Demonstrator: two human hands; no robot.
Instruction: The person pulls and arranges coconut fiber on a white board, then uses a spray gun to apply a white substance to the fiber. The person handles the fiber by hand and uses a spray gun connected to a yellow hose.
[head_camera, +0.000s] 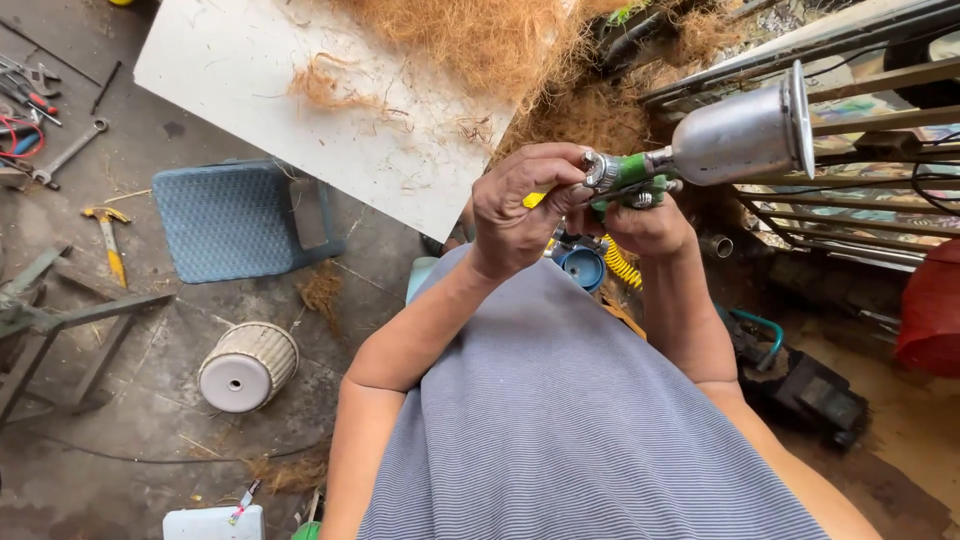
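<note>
left hand (520, 215) gripping spray gun (630, 175) nozzle end | right hand (645, 225) clasping its handle beneath | gun lying level, cup (745, 130) pointing right | left hand nearer nozzle

Your green-bodied spray gun with its dull silver metal cup (745, 130) shows a bright chrome knob and a flash of yellow behind your left hand (520, 205). A yellow coiled hose (622, 265) hangs below your right hand (650, 225), beside a blue round cap (583, 267). Your shirt is grey with fine pale stripes. On the grey concrete floor (160, 400) sit a blue dotted square mat (235, 220), a cream ribbed pot (247, 366) and a yellow-handled hammer (110, 240). Golden-brown coir fibre (480, 40) covers the white board's (250, 70) far edge.
</note>
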